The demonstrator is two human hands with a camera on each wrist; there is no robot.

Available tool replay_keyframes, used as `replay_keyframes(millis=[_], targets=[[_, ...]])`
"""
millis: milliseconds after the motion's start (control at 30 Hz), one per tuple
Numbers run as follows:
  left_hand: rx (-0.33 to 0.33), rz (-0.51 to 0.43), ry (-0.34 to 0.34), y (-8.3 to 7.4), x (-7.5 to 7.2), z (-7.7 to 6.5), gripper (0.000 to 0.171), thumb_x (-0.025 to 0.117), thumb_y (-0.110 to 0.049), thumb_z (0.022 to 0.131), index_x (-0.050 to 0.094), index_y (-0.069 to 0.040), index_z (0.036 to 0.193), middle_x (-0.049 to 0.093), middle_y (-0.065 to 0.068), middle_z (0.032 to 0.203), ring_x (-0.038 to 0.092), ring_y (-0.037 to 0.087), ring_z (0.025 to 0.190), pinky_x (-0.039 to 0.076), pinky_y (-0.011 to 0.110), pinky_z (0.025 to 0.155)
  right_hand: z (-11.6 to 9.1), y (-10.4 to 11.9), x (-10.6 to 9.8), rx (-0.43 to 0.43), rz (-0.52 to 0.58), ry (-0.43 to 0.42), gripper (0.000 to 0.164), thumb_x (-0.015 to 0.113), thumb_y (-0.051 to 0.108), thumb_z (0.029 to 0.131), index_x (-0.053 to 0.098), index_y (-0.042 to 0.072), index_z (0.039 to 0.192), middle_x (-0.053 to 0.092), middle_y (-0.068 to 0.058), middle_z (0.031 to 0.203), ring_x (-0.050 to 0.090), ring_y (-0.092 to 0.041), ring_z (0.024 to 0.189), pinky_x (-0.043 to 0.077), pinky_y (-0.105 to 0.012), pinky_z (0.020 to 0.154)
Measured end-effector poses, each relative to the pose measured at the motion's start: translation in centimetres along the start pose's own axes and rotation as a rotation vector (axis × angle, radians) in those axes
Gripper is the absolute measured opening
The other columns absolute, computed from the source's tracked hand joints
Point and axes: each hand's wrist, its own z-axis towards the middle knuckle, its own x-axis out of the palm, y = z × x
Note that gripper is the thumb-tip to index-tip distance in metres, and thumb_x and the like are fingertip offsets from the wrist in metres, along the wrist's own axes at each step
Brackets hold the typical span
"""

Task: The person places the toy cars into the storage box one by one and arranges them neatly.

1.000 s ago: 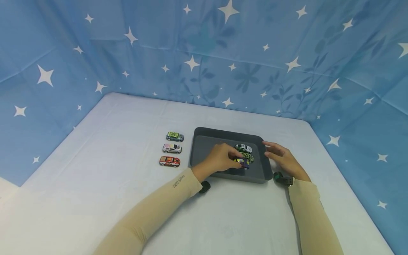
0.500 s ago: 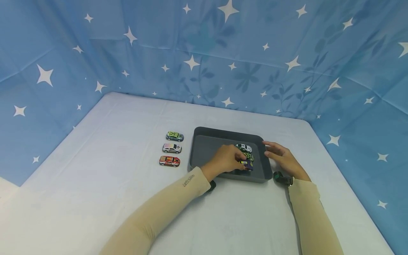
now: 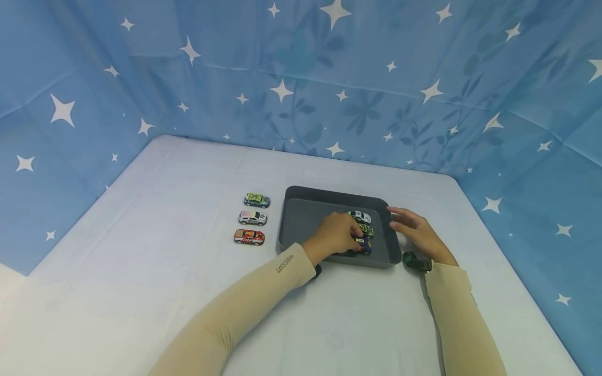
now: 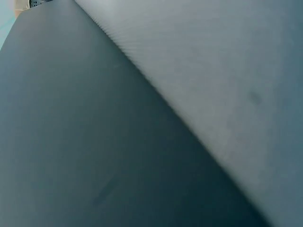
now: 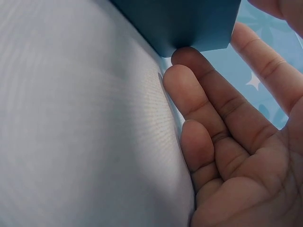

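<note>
In the head view my left hand (image 3: 335, 235) reaches into a dark grey tray (image 3: 301, 191). Its thumb and fingers pinch a dark blue toy car (image 3: 365, 245), partly hidden behind them. Just beyond that car, a green camouflage toy car (image 3: 366, 230) and a white toy car (image 3: 359, 216) lie in the tray's right part. My right hand (image 3: 416, 230) rests at the tray's right side, fingers extended. From the right wrist, this hand (image 5: 236, 137) shows relaxed fingers, with fingertips right at the tray wall (image 5: 184, 23). The left wrist view holds only the tray wall (image 4: 85, 118) and cloth.
Left of the tray, a yellow-green toy car (image 3: 256, 200), a white toy car with a checkered roof (image 3: 252, 218) and a red toy car (image 3: 249, 237) form a column on the white tablecloth (image 3: 188, 209). A blue star-patterned curtain (image 3: 235, 78) surrounds the table.
My left hand has shifted right with the dark blue car, bringing it beneath the camouflage car at the tray's right. My right hand stays at the tray's side.
</note>
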Motion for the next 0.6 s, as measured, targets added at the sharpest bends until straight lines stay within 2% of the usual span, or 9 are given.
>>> replay_keyframes(millis=[167,333,600], targets=[[0.002,0.022,-0.006,0.0,0.0,-0.1,0.030,0.092,-0.025,0.091,0.085,-0.019,0.119,0.080,-0.002,0.118,0.069,0.021,0.118,0.053,0.038,0.107,0.0,0.1,0.1,-0.012,0.013,0.005,0.061,0.062,0.020,0.112,0.040,-0.001,0.164,0.041,-0.035,0.163,0.043,-0.054,0.148,0.031,-0.074,0.121],[0.004,0.036,-0.023,0.1,-0.2,-0.2,0.034,0.092,-0.026,0.090,0.084,-0.019,0.122,0.080,-0.002,0.119,0.073,0.018,0.111,0.058,0.034,0.097,0.0,0.0,0.0,-0.013,0.009,0.004,0.061,0.063,0.020,0.112,0.040,0.000,0.165,0.041,-0.035,0.163,0.044,-0.054,0.148,0.031,-0.074,0.121],[0.016,-0.021,-0.020,0.8,-2.0,-1.2,0.033,0.089,-0.026,0.093,0.082,-0.020,0.125,0.080,-0.004,0.122,0.075,0.016,0.110,0.061,0.032,0.093,-0.1,-0.1,0.0,-0.027,-0.023,-0.006,0.061,0.062,0.024,0.112,0.041,-0.001,0.164,0.043,-0.035,0.162,0.045,-0.054,0.146,0.033,-0.072,0.120]])
